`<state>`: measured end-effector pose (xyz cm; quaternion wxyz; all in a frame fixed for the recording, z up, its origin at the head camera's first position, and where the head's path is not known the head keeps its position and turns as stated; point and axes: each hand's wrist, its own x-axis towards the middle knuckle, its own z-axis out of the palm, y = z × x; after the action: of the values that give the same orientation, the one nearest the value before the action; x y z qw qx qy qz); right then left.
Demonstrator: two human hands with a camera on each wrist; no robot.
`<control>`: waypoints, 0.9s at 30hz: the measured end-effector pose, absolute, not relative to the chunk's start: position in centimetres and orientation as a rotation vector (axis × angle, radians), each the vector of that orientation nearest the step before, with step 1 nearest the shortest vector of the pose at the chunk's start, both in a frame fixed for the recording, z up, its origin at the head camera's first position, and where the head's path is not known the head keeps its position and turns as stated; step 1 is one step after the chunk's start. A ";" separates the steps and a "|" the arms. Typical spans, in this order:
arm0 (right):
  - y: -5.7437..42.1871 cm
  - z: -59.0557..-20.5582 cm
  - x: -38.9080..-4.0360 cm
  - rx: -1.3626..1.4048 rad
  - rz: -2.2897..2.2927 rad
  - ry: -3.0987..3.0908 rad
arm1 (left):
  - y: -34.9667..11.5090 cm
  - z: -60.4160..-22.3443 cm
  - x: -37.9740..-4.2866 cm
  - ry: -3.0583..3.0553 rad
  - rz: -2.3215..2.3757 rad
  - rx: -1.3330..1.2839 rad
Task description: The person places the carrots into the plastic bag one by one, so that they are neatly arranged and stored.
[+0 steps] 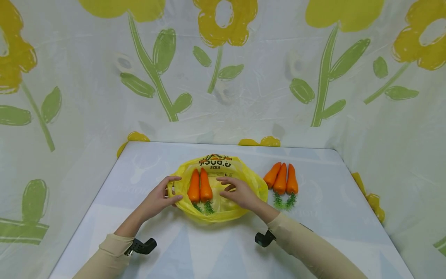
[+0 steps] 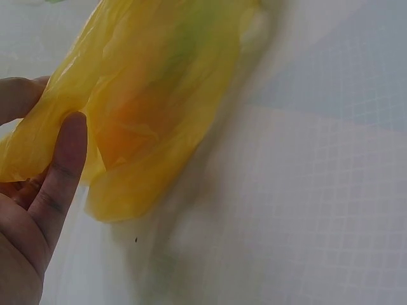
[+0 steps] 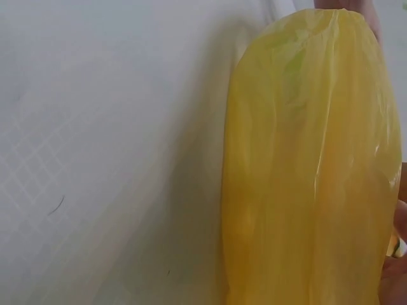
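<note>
We take the yellow bag (image 1: 209, 218) as reference; it lies with its mouth open upward on the table (image 1: 331, 190). Two carrots (image 1: 206, 188) lie side by side inside its left half, their leafy tops (image 1: 209, 208) at the near side. Three further carrots (image 1: 280, 182) lie just beyond the bag's right edge; we cannot tell whether the leftmost touches the film.

We find the left hand (image 1: 158, 199) at the bag's left rim, gripping it. The head view does not fully show this grip; the left wrist view does, with film held between thumb (image 2: 68, 149) and fingers. There the carrots appear only as an orange and green blur through the film.

We see the right hand (image 1: 240, 193) above the right half of the bag's mouth, its fingers loosely extended and holding nothing. The right wrist view cannot confirm this: the bag's outer wall fills its right side, with only parts of hands at the edges.

Only in the head view do we read the reversed lettering (image 1: 215, 163) on the bag's far wall and see the flowered curtain (image 1: 254, 97) behind the bag.
</note>
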<state>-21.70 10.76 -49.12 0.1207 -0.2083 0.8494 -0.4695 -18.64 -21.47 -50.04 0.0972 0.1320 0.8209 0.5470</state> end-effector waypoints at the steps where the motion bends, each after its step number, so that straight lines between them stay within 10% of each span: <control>1: 10.9 -49.1 -21.7 -0.610 -1.376 2.480 | -21.5 -50.0 -18.6 2.430 1.620 0.390; 27: 13.8 -47.9 -21.5 -0.609 -1.466 2.528 | -21.5 -50.0 -18.6 2.448 1.617 0.393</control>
<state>-21.52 13.81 -47.87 0.0780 -0.2033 0.8443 -0.4897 -18.58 -21.46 -50.03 0.0905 0.1322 0.8236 0.5441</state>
